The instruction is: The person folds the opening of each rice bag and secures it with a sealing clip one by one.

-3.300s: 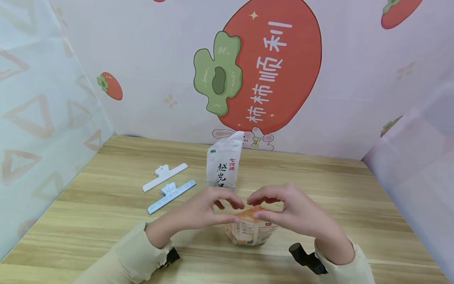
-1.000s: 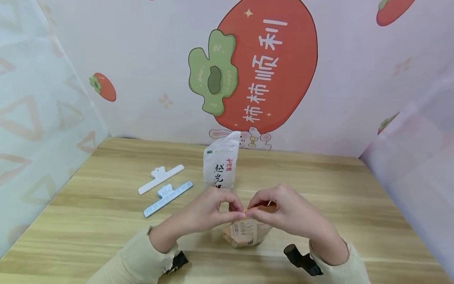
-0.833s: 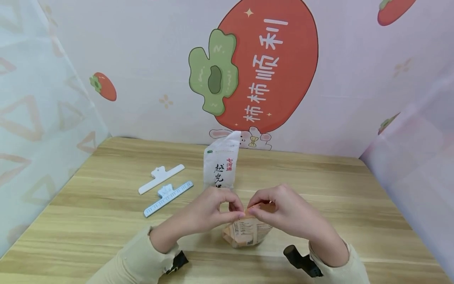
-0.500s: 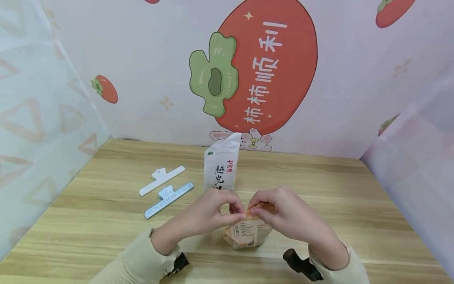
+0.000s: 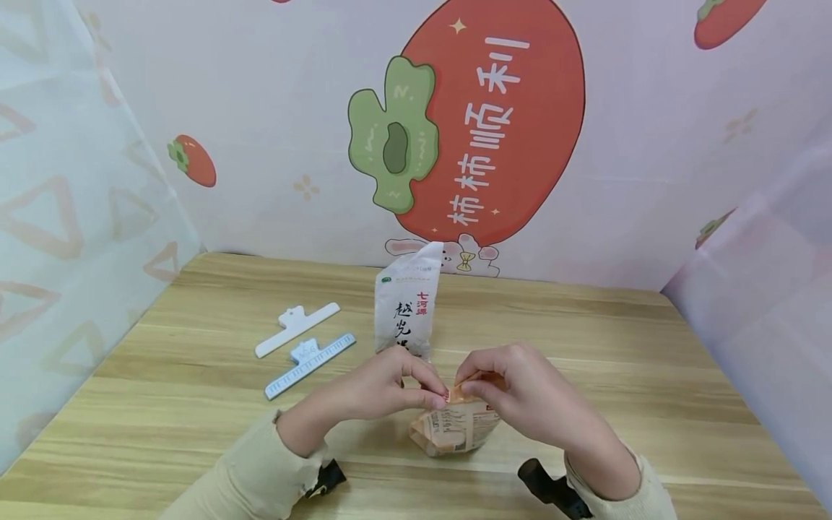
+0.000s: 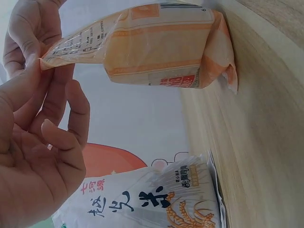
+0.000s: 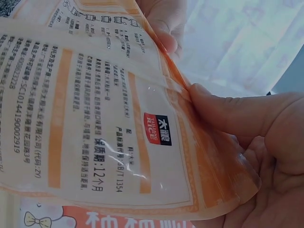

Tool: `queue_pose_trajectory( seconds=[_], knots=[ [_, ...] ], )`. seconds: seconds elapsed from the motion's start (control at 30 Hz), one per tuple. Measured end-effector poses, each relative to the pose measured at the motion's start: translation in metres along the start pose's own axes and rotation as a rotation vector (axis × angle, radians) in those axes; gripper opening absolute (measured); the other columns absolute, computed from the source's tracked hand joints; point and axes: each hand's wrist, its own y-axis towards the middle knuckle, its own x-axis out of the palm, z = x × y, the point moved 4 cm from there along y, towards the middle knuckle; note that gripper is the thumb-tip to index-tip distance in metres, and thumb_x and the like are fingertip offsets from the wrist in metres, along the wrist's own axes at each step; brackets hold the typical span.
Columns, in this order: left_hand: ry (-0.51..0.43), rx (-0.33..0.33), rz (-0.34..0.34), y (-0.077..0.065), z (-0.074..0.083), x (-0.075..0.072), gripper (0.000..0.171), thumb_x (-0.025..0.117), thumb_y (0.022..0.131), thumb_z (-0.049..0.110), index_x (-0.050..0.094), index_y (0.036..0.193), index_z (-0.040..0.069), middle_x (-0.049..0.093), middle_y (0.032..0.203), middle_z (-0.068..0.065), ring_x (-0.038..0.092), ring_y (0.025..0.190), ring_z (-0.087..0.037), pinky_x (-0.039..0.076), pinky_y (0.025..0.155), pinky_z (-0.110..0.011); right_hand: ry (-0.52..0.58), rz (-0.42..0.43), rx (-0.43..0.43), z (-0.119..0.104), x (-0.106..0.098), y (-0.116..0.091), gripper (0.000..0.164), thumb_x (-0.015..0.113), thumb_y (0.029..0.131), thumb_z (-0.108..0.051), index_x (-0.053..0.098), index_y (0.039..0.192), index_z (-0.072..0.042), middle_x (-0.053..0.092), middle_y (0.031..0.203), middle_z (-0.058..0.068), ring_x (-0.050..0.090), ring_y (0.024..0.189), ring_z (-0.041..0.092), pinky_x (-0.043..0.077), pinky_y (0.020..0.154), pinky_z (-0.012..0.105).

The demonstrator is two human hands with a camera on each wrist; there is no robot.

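Note:
A small orange-and-cream rice bag [image 5: 458, 427] stands on the table between my hands, its top gathered upward. My left hand [image 5: 382, 388] pinches the left part of its top edge between thumb and forefinger; the other fingers are loosely curled in the left wrist view. On the right part of the same edge, my right hand [image 5: 529, 399] pinches with thumb and fingers. The right wrist view shows the thumb pressed on the orange top strip, near a red-and-black label [image 7: 158, 128] reading "RICE". The bag's opening is partly hidden by the fingers.
Behind my hands a taller white rice bag [image 5: 404, 300] stands upright, its lower part hidden by my left hand. To the left lie a white bag clip [image 5: 297, 332] and a light blue bag clip [image 5: 310, 368]. A printed backdrop [image 5: 617, 180] rises along the table's far edge.
Earlier both hands hovered round the bag top with fingers apart; they have since closed on its edge and raised it. In the last half second my left fingertips dropped slightly.

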Motion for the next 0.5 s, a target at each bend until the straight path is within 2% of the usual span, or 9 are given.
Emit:
queue_pose_trajectory(
  seconds=[0.2,0.37,0.5],
  knots=[
    [0.045,0.038,0.039,0.001,0.003,0.003,0.012,0.07,0.092,0.015,0.078,0.094,0.006,0.076,0.09,-0.002,0.059,0.08,0.003,0.054,0.075,-0.022,-0.018,0.005,-0.009,-0.003,-0.001,-0.001,0.016,0.07,0.09,-0.003,0.073,0.086,-0.018,0.067,0.077,-0.009,0.051,0.061,-0.002,0.048,0.054,0.021],
    [0.113,0.047,0.088,-0.001,0.008,0.004,0.011,0.072,0.091,0.016,0.079,0.091,0.008,0.076,0.087,0.0,0.058,0.078,0.004,0.054,0.071,-0.022,-0.06,0.005,0.024,-0.003,0.001,-0.002,0.017,0.07,0.089,-0.004,0.072,0.084,-0.02,0.065,0.074,-0.013,0.052,0.062,-0.001,0.049,0.057,0.02],
    [0.153,0.051,0.119,-0.002,0.011,0.005,0.01,0.073,0.09,0.014,0.08,0.092,0.007,0.076,0.085,0.0,0.057,0.075,0.005,0.053,0.067,-0.02,-0.114,-0.005,0.055,-0.005,0.006,-0.002,0.009,0.073,0.09,-0.016,0.072,0.084,-0.023,0.066,0.074,-0.016,0.054,0.062,-0.002,0.049,0.058,0.02]
  ],
)
